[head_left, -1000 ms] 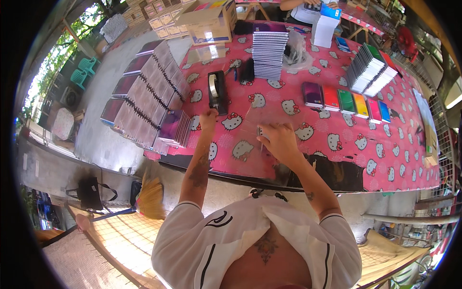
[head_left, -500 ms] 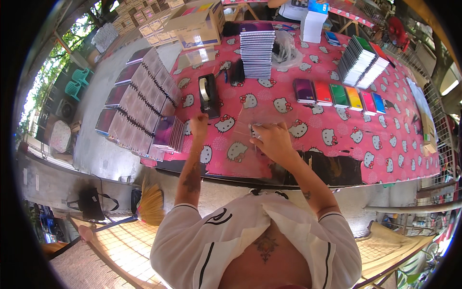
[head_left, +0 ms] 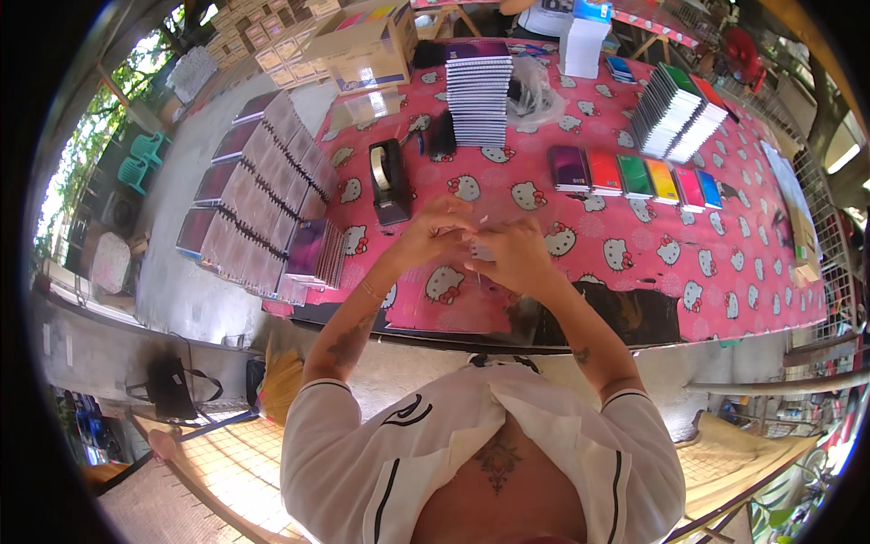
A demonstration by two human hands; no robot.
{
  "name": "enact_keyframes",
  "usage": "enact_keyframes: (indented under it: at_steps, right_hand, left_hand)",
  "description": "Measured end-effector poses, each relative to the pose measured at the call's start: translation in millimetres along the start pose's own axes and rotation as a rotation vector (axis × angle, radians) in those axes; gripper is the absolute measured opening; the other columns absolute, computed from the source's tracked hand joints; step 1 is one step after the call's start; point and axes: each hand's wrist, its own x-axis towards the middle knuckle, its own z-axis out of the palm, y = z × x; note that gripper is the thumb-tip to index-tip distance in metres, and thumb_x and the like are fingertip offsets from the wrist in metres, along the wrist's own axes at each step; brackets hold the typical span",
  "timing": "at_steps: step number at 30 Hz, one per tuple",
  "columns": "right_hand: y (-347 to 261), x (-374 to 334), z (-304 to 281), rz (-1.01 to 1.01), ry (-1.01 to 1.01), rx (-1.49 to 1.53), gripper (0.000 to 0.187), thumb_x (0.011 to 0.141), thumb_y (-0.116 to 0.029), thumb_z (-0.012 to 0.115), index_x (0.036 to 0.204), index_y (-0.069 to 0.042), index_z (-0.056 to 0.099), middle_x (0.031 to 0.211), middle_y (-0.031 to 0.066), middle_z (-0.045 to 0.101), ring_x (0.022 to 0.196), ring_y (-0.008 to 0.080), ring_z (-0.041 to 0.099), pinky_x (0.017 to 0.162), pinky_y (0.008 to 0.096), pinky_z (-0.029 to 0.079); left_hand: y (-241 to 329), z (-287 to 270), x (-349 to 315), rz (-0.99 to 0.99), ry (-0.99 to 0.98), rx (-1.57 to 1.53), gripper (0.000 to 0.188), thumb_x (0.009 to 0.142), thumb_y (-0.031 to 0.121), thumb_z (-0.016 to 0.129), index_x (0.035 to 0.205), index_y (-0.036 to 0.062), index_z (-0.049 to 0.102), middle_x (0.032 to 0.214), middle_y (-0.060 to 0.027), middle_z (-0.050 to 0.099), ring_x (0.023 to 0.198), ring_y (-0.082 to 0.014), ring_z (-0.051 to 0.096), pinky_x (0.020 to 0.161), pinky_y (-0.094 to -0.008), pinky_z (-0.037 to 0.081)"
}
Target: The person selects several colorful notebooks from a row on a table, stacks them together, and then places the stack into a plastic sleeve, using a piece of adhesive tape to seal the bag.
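Cardboard box (head_left: 370, 65) has colourful stuff (head_left: 373, 16) in it; left hand (head_left: 431, 238) and right hand (head_left: 515, 257) close together over pink cloth (head_left: 654, 263), both half-curled (can't tell what's pinched, if anything).

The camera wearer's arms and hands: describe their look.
The left hand and right hand wear no gloves. Short white sleeves have dark trim. The left forearm carries a dark tattoo, the right forearm a smaller one. A thin band seems to circle the left wrist.
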Motion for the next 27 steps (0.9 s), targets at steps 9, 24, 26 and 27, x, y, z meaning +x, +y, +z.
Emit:
enact_keyframes:
  at_steps: [9, 24, 26, 27]
  right_hand:
    - [84, -62, 30, 0.097, 0.229, 0.451, 0.066, 0.066, -0.031, 0.087, 0.126, -0.017, 0.063, 0.126, 0.0109, 0.057, 0.122, 0.0319, 0.052, 0.099, 0.0499, 0.04]
    - [83, -40, 81, 0.088, 0.321, 0.945, 0.041, 0.082, -0.017, 0.079, 0.121, -0.008, 0.068, 0.153, 0.0193, 0.03, 0.132, 0.0326, 0.046, 0.102, 0.0418, 0.045]
    - [91, -30, 84, 0.298, 0.304, 1.19, 0.039, 0.087, -0.017, 0.076, 0.123, -0.006, 0.065, 0.144, 0.0159, 0.042, 0.126, 0.026, 0.051, 0.097, 0.0375, 0.047]
    - [98, -21, 83, 0.393, 0.213, 1.226, 0.04, 0.089, -0.017, 0.074, 0.125, -0.005, 0.062, 0.138, 0.0134, 0.047, 0.123, 0.0224, 0.052, 0.095, 0.0351, 0.047]
  left_hand:
    - [11, 5, 17, 0.007, -0.092, 0.158, 0.014, 0.084, 0.008, 0.074, 0.096, 0.0147, 0.074, 0.136, -0.0091, 0.052, 0.122, -0.0311, 0.05, 0.103, -0.0432, 0.04]
    - [-51, 70, 21, -0.217, 0.1, 0.377, 0.1, 0.078, 0.028, 0.083, 0.154, 0.0098, 0.021, 0.152, -0.0297, 0.031, 0.139, -0.0399, 0.036, 0.108, -0.0492, 0.039]
    - [-49, 64, 13, -0.48, 0.172, -0.24, 0.087, 0.084, 0.029, 0.079, 0.151, 0.0038, 0.029, 0.141, -0.0258, 0.046, 0.129, -0.0328, 0.049, 0.102, -0.0418, 0.044]
    - [-49, 60, 10, -0.602, 0.201, -0.554, 0.081, 0.087, 0.03, 0.077, 0.149, 0.0008, 0.034, 0.136, -0.0238, 0.054, 0.123, -0.0292, 0.055, 0.099, -0.0381, 0.047]
